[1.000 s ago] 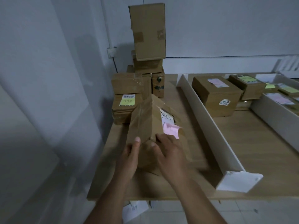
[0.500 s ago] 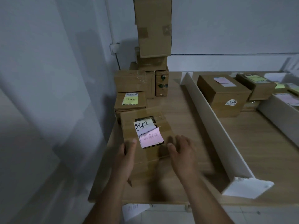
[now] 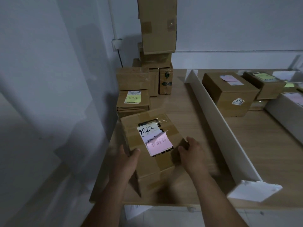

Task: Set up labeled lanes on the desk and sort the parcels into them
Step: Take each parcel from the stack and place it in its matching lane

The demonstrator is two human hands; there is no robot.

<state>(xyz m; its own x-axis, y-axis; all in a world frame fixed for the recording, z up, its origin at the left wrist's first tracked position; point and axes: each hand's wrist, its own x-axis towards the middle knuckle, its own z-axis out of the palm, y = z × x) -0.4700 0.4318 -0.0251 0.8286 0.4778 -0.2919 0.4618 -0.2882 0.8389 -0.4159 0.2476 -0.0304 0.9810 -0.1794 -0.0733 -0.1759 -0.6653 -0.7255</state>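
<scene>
A taped cardboard parcel [image 3: 152, 149] lies flat on the near left part of the wooden desk [image 3: 188, 112], top face up. On that face sits a white label [image 3: 148, 131] with the handwritten figures "9862", and over its lower part a pink sticky note [image 3: 159, 144] with handwriting too loose to read; the note's upper edge curls up off the box. The left hand [image 3: 125, 163] grips the parcel's left side, thumb on the top face and fingers wrapped out of sight down the side. The right hand [image 3: 192, 154] presses against the right side with fingers bent on the box's edge, so both hands have hold of it.

Just behind the parcel is a low stack of flat boxes [image 3: 132, 104] whose top one carries a printed white label and a yellow-green sticky note [image 3: 133, 98], its writing illegible. Behind that rises a pile of cartons in the desk's back left corner, topped by a tall box [image 3: 158, 25] with tape patches.

To the right a long white divider [image 3: 218, 122] runs from the back of the desk to its front edge, marking off a lane. In that lane stands a brown box [image 3: 229, 94] with a pink note on top and a small sticker [image 3: 238, 101] reading "6168" on its front. Beyond it is another box [image 3: 264, 84] bearing a yellow-green note, and a second white divider [image 3: 285, 112] at the far right
</scene>
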